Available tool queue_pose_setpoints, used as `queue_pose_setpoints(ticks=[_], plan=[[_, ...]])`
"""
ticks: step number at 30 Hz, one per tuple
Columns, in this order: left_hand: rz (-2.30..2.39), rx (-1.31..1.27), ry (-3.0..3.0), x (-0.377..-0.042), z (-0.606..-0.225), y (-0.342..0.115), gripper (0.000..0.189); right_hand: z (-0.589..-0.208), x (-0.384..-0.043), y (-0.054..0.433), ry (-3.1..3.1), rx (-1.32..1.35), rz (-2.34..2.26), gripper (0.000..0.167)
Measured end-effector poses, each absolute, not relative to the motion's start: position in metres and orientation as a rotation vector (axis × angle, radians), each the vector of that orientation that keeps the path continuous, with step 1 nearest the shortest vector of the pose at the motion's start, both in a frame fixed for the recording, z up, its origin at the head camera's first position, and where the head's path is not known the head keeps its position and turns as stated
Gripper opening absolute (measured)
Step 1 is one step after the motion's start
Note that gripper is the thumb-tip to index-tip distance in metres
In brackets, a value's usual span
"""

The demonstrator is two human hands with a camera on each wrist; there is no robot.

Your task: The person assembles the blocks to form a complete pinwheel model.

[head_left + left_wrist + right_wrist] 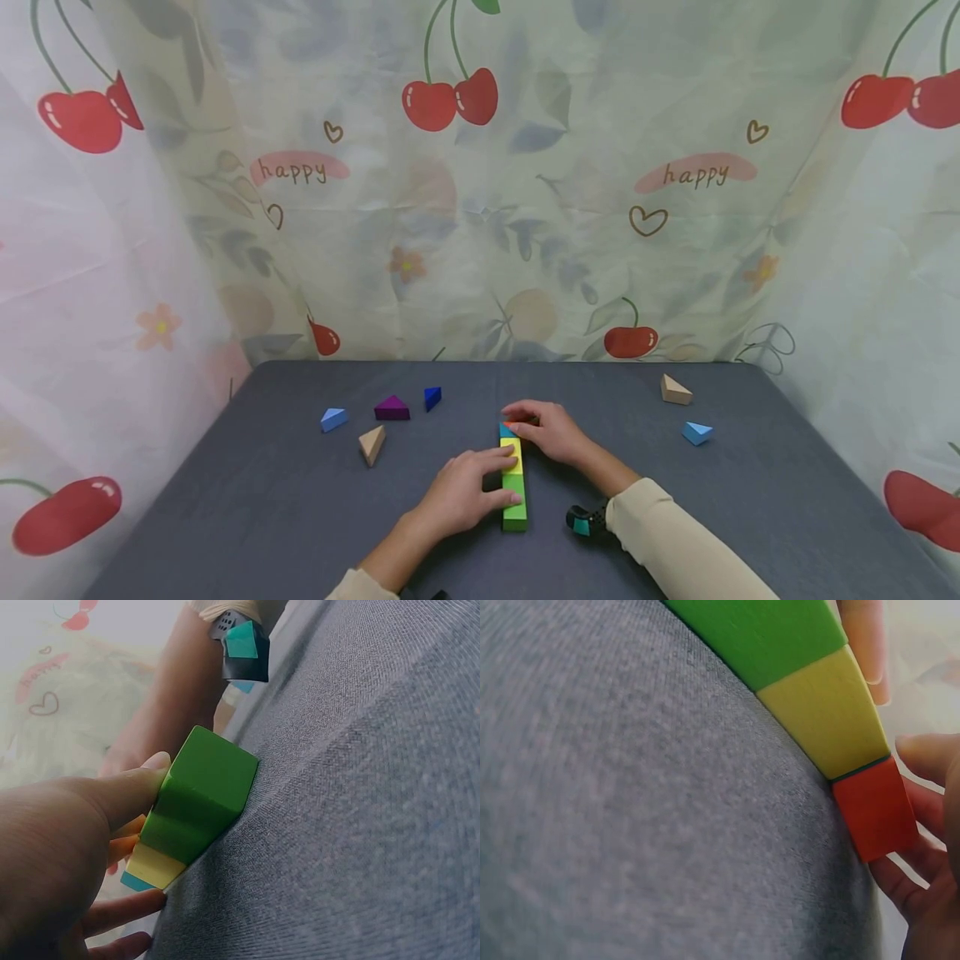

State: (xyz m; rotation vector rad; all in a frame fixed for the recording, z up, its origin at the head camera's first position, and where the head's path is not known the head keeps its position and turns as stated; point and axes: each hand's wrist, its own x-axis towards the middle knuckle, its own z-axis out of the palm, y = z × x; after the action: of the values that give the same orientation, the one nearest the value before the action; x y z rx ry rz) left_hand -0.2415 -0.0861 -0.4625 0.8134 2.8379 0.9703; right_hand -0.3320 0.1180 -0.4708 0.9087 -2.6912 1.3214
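In the head view a row of blocks runs away from me: a long green block (514,512) nearest, a yellow block (516,462), then a teal triangular block (506,431). A red block (875,810) stands at the far end, mostly covered in the head view. My left hand (459,493) lies over the row from the left, thumb touching the green block and straight fingers reaching over the yellow one. From the right my right hand (553,433) holds the red block, fingers around its far end and thumb near the top.
Left of the row lie a light blue block (333,419), a purple block (392,408), a dark blue block (432,398) and a wooden triangular block (372,445). Far right are another wooden block (676,390) and light blue block (697,432). A cloth curtain (480,250) surrounds the grey table (285,517).
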Motion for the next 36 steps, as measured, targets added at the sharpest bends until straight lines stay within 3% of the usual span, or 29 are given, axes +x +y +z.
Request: queue_pose_setpoints(ticks=[15, 36], plan=[[0.963, 0.784, 2.817, -0.243, -0.463, -0.085, 0.056, -0.467, -0.315, 0.147, -2.620, 0.614, 1.238, 0.022], [0.947, 0.757, 2.821, -0.241, -0.462, -0.085, 0.055, -0.465, -0.302, 0.220, -2.590, 0.483, 0.790, 0.021]])
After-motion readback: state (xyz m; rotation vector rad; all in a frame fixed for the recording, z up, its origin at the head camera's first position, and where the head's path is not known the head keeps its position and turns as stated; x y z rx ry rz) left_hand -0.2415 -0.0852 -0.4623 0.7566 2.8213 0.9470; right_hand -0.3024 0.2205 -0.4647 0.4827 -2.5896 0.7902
